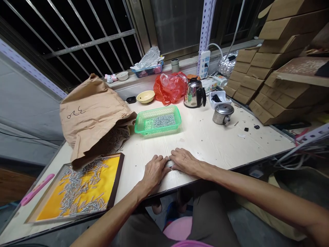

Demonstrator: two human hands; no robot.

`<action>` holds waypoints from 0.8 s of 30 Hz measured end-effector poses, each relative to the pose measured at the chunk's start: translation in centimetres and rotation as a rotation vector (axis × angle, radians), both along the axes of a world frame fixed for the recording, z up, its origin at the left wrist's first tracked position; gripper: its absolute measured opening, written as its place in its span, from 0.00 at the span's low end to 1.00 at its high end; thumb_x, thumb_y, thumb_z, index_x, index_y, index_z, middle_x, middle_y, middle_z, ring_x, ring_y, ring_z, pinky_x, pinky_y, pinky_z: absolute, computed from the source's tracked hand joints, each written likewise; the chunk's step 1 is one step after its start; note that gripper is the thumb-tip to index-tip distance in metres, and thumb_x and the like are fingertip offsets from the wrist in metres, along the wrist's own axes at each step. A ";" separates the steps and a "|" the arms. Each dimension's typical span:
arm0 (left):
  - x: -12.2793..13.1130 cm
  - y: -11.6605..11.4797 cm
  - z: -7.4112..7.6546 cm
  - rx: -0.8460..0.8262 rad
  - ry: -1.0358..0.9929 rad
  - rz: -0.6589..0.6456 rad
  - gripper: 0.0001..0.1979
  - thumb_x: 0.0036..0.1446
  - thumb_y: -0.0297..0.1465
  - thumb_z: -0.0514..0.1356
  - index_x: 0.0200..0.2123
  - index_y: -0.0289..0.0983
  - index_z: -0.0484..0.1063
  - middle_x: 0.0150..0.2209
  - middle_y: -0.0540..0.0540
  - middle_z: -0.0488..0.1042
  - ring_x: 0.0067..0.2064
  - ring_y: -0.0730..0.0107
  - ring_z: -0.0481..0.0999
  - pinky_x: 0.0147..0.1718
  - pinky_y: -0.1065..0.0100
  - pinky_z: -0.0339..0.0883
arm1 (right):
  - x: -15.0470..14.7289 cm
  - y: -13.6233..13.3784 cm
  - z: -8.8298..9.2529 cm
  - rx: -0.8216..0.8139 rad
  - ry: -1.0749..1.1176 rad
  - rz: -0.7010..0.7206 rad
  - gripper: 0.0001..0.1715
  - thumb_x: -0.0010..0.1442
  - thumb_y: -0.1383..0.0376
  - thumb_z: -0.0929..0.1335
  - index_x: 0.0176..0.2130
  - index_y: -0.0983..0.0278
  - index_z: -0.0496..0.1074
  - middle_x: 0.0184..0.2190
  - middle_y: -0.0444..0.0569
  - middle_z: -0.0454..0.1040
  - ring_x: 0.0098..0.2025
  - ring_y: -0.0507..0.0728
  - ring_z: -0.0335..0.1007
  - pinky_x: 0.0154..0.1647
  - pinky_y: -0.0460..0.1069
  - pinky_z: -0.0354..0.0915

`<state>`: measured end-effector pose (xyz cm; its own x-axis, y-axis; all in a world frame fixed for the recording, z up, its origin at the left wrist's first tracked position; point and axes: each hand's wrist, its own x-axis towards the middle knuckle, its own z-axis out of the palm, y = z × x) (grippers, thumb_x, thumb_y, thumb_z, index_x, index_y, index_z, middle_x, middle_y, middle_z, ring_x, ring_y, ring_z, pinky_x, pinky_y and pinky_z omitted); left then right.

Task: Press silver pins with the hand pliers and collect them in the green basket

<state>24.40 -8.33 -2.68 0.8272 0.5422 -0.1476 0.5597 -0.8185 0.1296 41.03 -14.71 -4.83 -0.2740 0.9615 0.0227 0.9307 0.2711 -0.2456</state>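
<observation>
Where the two hands meet, at the lower middle of the frame, a small greyish piece (169,163) lies between their fingertips, just above the table's (138,154) near edge. Left hand (154,170) and right hand (184,161) both have their fingers bent and drawn close together; whether either truly grips the piece, I cannot tell.

Handwriting marks the paper bag (89,106) at left: dark figures, upside down, that look like 320. Faint lettering shows on the yellow bottom of the tray (118,185) at lower left, too covered to read. Metal pins (74,187) lie heaped and scattered in that tray, and more small pieces show in the bag's open mouth, which hangs over the tray's far edge.

Near the centre, the green basket (144,128) holds a layer of small metal pieces (164,120), mostly toward its right side. Plastic wrapping (150,58) fills the blue basket (147,72) on the sill at upper middle. Right of the kettle (191,94), the white box (226,100) holds black items (216,98); the metal cup (223,115) before it wears its lid. Cartons (280,79) stack at upper right.
</observation>
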 end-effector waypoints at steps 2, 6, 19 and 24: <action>-0.8 -0.8 -0.6 0.019 -0.085 0.030 0.17 0.59 0.39 0.55 0.49 0.40 0.66 0.46 0.43 0.71 0.48 0.60 0.67 0.43 0.62 0.66 | 0.6 -0.4 0.6 0.016 0.037 0.011 0.20 0.58 0.54 0.67 0.44 0.66 0.69 0.40 0.53 0.68 0.44 0.59 0.61 0.42 0.51 0.56; -2.1 -3.8 -2.5 0.090 -0.287 0.005 0.18 0.60 0.33 0.53 0.54 0.38 0.62 0.57 0.40 0.63 0.60 0.56 0.58 0.55 0.53 0.59 | 1.5 -0.5 1.0 0.001 0.104 0.021 0.20 0.63 0.54 0.60 0.44 0.65 0.70 0.38 0.52 0.69 0.42 0.56 0.62 0.44 0.50 0.55; -1.3 -8.1 -4.2 -0.027 -0.500 -0.002 0.16 0.62 0.27 0.47 0.52 0.37 0.64 0.52 0.40 0.70 0.55 0.61 0.66 0.58 0.50 0.56 | -0.6 4.2 2.0 0.056 -0.147 -0.114 0.10 0.61 0.65 0.63 0.35 0.63 0.73 0.36 0.52 0.71 0.43 0.59 0.59 0.41 0.53 0.49; -1.5 -8.5 -5.9 -0.128 -0.521 0.006 0.18 0.58 0.24 0.48 0.50 0.36 0.67 0.46 0.39 0.73 0.49 0.56 0.71 0.50 0.53 0.65 | -7.3 3.3 2.9 0.082 -0.088 0.365 0.08 0.61 0.64 0.64 0.35 0.59 0.73 0.38 0.49 0.69 0.42 0.58 0.57 0.37 0.52 0.51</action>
